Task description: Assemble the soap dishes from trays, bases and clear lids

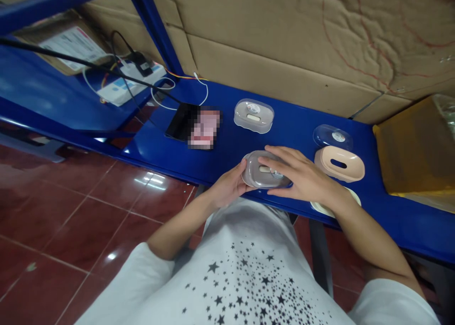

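A blue desk (295,125) runs along a wall of brown cardboard (266,35), with a red tiled floor (64,220) below on the left. A person in a white shirt (249,268) printed with dark stars sits at it, seen from above, both arms reaching forward.

The left grip (232,185) is closed on the left end of a clear-lidded box (259,177), its thumb along the side. The right grip (295,173) curves over the other end, fingers across the lid and thumb at the near edge, so the box is held between the two, at the desk's front edge.

Beyond the grips stands a second box (253,117), also under a clear lid. To the left of that lie a black item (181,121) and a blurred pink screen (204,128). Just right of the right grip is a peach case (325,166) with an oval slot; behind it is a loose lid (332,137). A pale yellow piece (322,210) is partly hidden under the right forearm. A taped carton (412,144) sits farther right.
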The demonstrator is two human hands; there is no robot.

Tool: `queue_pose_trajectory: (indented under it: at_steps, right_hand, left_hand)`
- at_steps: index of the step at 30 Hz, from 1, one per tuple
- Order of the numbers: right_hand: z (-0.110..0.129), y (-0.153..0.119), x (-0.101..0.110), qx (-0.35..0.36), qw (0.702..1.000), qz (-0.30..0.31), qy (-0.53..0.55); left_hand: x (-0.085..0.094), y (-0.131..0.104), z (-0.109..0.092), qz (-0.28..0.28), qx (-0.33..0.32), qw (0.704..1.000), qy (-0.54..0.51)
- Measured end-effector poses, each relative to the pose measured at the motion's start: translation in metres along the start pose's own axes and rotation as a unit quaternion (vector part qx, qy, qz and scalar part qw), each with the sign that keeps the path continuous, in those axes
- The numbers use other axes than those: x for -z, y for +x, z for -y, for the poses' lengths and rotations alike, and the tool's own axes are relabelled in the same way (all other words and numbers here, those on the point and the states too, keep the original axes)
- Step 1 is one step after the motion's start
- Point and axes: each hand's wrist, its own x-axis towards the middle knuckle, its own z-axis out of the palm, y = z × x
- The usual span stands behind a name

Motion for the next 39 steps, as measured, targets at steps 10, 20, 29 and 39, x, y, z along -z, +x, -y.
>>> queue_pose_trajectory:
  at_steps: [10, 20, 29, 39]
  right_hand:
    - [-0.001, 0.002, 0.0, -0.017, 0.999, 0.013, 0.048]
    - [-0.001, 0.003, -0.005, -0.008, 1.0, 0.007, 0.018]
    - [-0.002, 0.002, -0.006, -0.002, 1.0, 0.01, 0.016]
    - [-0.004, 0.003, -0.006, -0.015, 0.999, 0.022, 0.037]
  left_hand:
    - [0.001, -0.002, 0.001, 0.007, -0.001, 1.0, 0.005]
    - [-0.01, -0.002, -0.004, -0.029, 0.013, 0.999, -0.043]
    - [-0.007, -0.001, 0.0, -0.026, -0.002, 0.999, -0.021]
    - [-0.018, -0.004, -0.001, -0.068, -0.013, 0.998, 0.003]
